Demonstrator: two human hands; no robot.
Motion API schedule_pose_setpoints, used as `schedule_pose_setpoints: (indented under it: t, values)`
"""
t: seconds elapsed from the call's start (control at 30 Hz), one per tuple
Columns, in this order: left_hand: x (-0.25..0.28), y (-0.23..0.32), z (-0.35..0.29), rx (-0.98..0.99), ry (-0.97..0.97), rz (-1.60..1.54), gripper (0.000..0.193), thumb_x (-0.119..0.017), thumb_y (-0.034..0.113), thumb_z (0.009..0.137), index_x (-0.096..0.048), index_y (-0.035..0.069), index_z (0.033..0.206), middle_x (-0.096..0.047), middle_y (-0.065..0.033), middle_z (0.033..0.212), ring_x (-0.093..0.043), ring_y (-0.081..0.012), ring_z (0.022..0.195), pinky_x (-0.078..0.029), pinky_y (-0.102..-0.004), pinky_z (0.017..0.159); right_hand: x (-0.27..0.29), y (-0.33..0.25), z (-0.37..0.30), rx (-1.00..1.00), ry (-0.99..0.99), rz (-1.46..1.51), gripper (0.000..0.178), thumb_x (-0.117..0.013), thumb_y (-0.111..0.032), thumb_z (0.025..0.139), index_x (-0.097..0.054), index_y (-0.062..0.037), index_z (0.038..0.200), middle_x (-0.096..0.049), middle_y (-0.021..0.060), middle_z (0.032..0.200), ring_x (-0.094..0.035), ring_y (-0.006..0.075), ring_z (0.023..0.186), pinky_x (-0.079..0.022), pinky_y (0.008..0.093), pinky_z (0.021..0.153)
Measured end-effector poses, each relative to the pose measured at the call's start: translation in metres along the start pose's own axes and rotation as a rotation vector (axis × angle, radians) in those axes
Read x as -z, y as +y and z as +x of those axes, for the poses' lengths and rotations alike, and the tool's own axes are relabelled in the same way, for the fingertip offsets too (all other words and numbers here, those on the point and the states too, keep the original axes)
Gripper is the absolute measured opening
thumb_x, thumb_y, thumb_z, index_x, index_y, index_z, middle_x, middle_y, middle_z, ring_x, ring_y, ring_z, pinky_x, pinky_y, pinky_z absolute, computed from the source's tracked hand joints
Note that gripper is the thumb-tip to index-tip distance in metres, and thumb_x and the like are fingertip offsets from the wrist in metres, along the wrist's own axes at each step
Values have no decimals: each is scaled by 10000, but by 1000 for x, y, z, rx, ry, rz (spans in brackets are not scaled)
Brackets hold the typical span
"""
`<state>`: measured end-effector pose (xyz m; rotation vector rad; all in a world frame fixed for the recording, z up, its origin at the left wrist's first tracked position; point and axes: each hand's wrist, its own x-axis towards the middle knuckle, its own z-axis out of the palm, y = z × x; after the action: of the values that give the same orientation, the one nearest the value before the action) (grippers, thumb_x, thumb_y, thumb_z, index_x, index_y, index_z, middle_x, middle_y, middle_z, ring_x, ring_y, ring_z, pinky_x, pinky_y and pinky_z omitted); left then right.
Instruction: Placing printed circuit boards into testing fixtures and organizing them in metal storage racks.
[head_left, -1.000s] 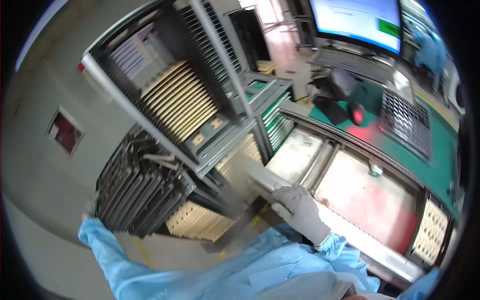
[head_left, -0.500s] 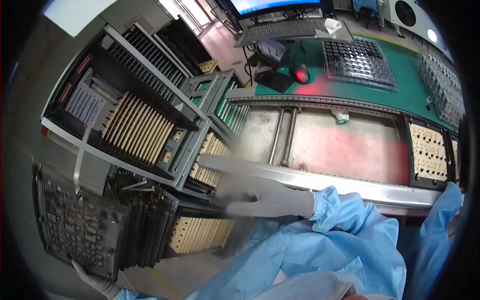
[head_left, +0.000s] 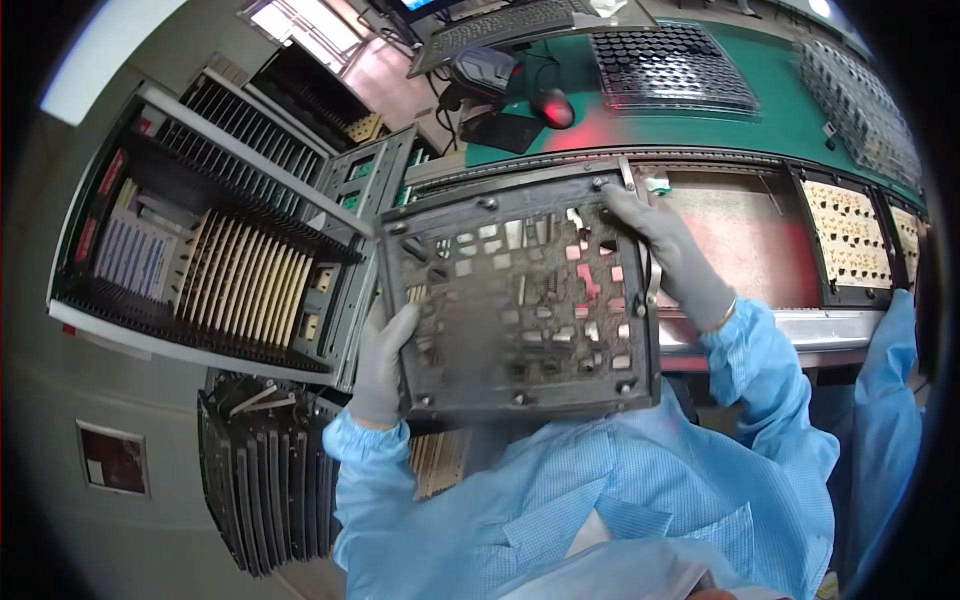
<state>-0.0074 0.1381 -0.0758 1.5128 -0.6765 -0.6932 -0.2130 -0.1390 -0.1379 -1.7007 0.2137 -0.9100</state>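
Both gloved hands hold a black rectangular fixture plate (head_left: pixel 560 300) with many small cut-outs and several screw-like studs round its rim. It is raised in front of my chest, face toward me and slightly tilted. My left hand (head_left: pixel 384 360) is closed on its left edge, thumb on the face. At the upper right corner, my right hand (head_left: pixel 680 255) grips it beside a metal handle-like strip. Part of the plate's surface is blurred. Behind it, the conveyor (head_left: pixel 735 225) is partly hidden.
A grey magazine rack (head_left: pixel 335 310) with cream boards (head_left: pixel 245 280) stands left. Below are stacked black fixtures (head_left: pixel 270 480). Boards in black frames (head_left: pixel 843 235) sit on the conveyor at right, near another person's blue sleeve (head_left: pixel 885 370). Clear trays (head_left: pixel 675 70), a mouse (head_left: pixel 553 108) and keyboard (head_left: pixel 500 40) lie behind.
The black fixture has come from the lower left to in front of my chest. My right hand, earlier apart from it near the rack, now grips its upper right corner.
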Motion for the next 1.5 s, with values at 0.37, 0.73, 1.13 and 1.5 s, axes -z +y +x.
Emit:
schedule_pose_setpoints:
  t: [0.37, 0.73, 1.13, 1.5]
  values:
    - [-9, -79, 125, 203, -217, -67, 434, -657, 189, 912, -549, -19, 1278, -653, -79, 1110, -655, -153, 931, -550, -287, 799, 37, 55, 32, -518, 72, 422, 681, -390, -543, 1020, -414, -12, 1446, -516, 98, 1401, -510, 177, 1240, -365, 320, 1090]
    - [-54, -88, 165, 309, -300, -63, 461, -647, 228, 919, -549, -15, 1299, -640, -77, 1158, -634, -154, 981, -530, -300, 841, 69, 97, 33, -559, 242, 282, 680, -381, -559, 1017, -425, -47, 1461, -480, 82, 1449, -478, 147, 1277, -352, 319, 1094]
    - [-22, -69, 161, -177, -509, 491, 584, -574, 371, 974, -459, -17, 1396, -598, -161, 1275, -564, -246, 1190, -422, -344, 1036, 75, 103, 17, -450, 296, 264, 638, -397, -460, 1042, -340, -9, 1490, -443, 78, 1485, -420, 168, 1353, -304, 329, 1145]
    - [250, 148, 165, 233, 928, 2252, 194, -593, 182, 892, -764, 141, 974, -736, -111, 1000, -720, -307, 900, -570, -468, 718, 115, 102, -7, -178, 154, -542, 590, -353, -393, 1057, -298, -26, 1516, -332, 163, 1552, -301, 251, 1444, -234, 356, 1183]
